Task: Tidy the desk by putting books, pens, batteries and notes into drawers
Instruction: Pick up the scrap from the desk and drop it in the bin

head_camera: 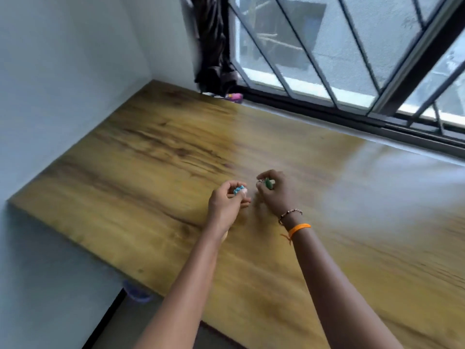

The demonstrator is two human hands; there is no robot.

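Both my hands hover over the middle of the wooden desk point(156, 157). My left hand point(226, 205) has its fingers curled round a small blue and white object point(239, 190), likely a battery. My right hand point(275, 192) pinches a small green and white object point(268, 183), also battery-sized. The two hands are close together, a little apart. The picture is blurred, so I cannot make out what exactly the small objects are.
A white wall runs along the desk's left side. A barred window point(352, 59) spans the back. A dark curtain point(214, 46) hangs in the far corner, with a small pink and purple item point(235, 96) on the sill below it. A bluish object point(137, 293) lies under the desk's front edge.
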